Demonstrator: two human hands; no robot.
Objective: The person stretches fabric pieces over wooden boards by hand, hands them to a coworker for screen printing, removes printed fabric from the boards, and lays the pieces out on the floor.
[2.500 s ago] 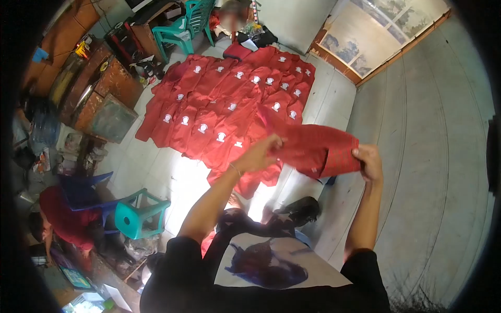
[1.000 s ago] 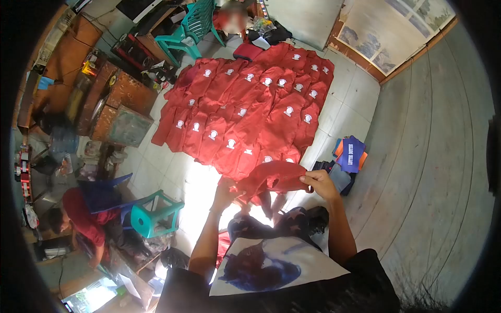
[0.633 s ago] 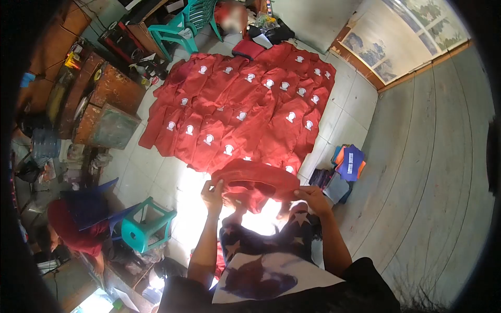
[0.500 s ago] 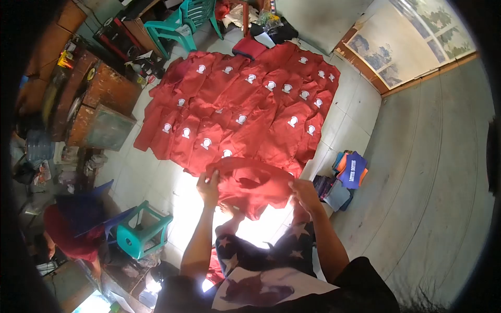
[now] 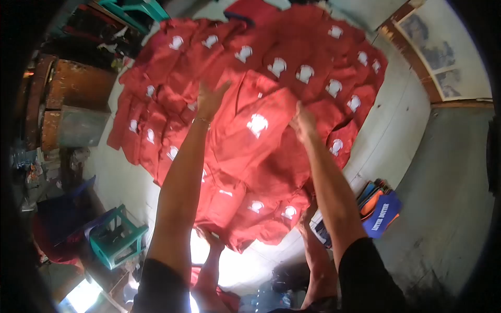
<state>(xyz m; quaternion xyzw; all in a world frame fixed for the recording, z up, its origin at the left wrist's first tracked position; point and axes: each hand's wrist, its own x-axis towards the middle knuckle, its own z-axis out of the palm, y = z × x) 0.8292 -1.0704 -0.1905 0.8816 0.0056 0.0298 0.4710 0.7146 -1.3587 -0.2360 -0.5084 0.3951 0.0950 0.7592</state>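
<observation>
A red shirt (image 5: 242,143) with a white printed emblem lies over the other red shirts (image 5: 141,83) spread across the floor. At its upper left edge, my left hand (image 5: 210,101) reaches forward with thumb and fingers apart, touching the cloth or just above it. On the opposite side, my right hand (image 5: 302,124) has its fingers closed on the edge of the same shirt. Its fingertips are slightly blurred. Several more shirts with white emblems lie overlapped all around, some close to my feet.
A green plastic stool (image 5: 117,237) stands at the left beside a dark blue chair (image 5: 68,214). To the right is a stack of folded cloths topped by a blue printed one (image 5: 383,216). A wooden cabinet (image 5: 83,88) lines the left side.
My arms have stretched forward, carrying the red shirt from near my knees onto the spread shirts. Its emblem now faces up. My left hand's fingers have opened, and the view has moved closer.
</observation>
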